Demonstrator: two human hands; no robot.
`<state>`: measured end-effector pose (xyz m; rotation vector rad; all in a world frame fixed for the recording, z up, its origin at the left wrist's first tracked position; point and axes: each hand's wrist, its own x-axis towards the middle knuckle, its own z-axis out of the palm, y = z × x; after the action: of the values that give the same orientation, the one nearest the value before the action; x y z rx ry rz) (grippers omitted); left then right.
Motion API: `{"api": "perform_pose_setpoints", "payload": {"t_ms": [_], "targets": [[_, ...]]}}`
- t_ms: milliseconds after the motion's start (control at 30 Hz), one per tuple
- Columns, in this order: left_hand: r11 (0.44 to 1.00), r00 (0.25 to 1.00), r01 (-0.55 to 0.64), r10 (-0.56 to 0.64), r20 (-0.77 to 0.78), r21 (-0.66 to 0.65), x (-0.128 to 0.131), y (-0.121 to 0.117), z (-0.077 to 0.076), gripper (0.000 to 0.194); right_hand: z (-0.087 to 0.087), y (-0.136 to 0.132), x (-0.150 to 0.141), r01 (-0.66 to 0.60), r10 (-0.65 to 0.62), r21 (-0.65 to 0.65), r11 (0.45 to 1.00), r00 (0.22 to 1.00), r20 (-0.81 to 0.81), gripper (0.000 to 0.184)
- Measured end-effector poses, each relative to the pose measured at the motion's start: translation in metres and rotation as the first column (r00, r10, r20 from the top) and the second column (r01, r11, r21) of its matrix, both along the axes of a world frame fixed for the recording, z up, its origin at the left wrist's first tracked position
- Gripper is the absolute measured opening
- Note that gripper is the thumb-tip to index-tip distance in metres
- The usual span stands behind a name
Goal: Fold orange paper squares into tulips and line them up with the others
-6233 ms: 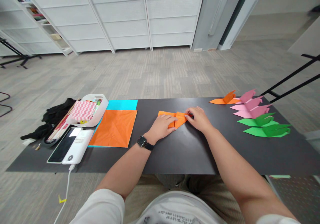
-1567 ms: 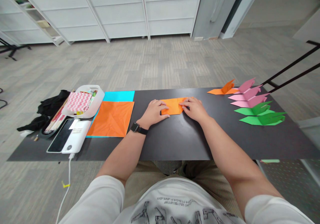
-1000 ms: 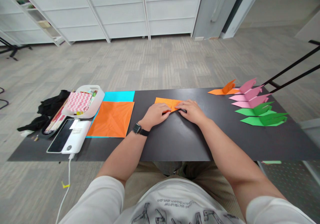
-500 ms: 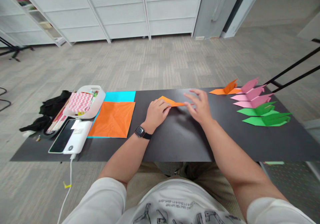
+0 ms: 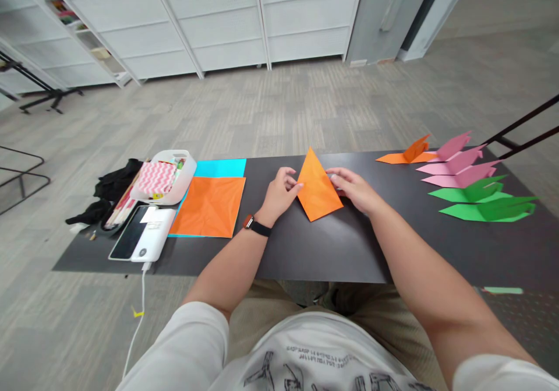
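Note:
A folded piece of orange paper (image 5: 318, 196), kite-shaped with its long point away from me, is between my hands over the dark table. My left hand (image 5: 282, 194) has its fingers curled and its thumb at the paper's left edge, gripping it there. On the opposite edge, my right hand (image 5: 354, 190) holds the paper between thumb and fingers, some fingertips being hidden behind it. To the left lies a flat stack of orange sheets (image 5: 209, 207), with a blue sheet (image 5: 222, 168) sticking out beneath.
Folded paper figures stand at the right: an orange one (image 5: 410, 151), several pink ones (image 5: 458, 159) and green ones (image 5: 484, 209). A white basket (image 5: 186, 178), a phone (image 5: 128, 233) and a white power bank with cable (image 5: 152, 236) occupy the left end of the table (image 5: 305, 257).
The orange paper has turned from a narrow, nearly edge-on shape to a broad kite facing me. My right hand has closed in on its right edge. The view has shifted slightly left.

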<state>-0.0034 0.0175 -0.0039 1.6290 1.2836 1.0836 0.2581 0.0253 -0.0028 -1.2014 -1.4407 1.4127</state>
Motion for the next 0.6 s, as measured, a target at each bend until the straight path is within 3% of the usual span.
{"api": "perform_pose_setpoints", "payload": {"t_ms": [167,267,400,600], "targets": [[0.981,0.899,0.160,-0.101,-0.425,0.107,0.001,-0.011,0.009,0.041,-0.011,0.003,0.003,-0.022,-0.011,0.165,0.986,0.980,0.197,0.057],[0.963,0.850,0.247,-0.161,-0.502,0.109,0.002,-0.012,0.011,0.030,-0.011,0.003,0.006,0.015,-0.129,0.311,0.950,0.928,0.349,0.053],[0.940,0.807,0.326,-0.220,-0.548,0.103,0.001,-0.010,0.009,0.023,-0.008,0.000,0.004,-0.048,-0.178,0.440,0.897,0.871,0.458,0.050],[0.934,0.693,0.327,-0.131,-0.709,0.147,-0.003,-0.009,0.011,0.020,-0.004,-0.004,0.002,-0.170,-0.229,0.574,0.801,0.799,0.556,0.037]]}}
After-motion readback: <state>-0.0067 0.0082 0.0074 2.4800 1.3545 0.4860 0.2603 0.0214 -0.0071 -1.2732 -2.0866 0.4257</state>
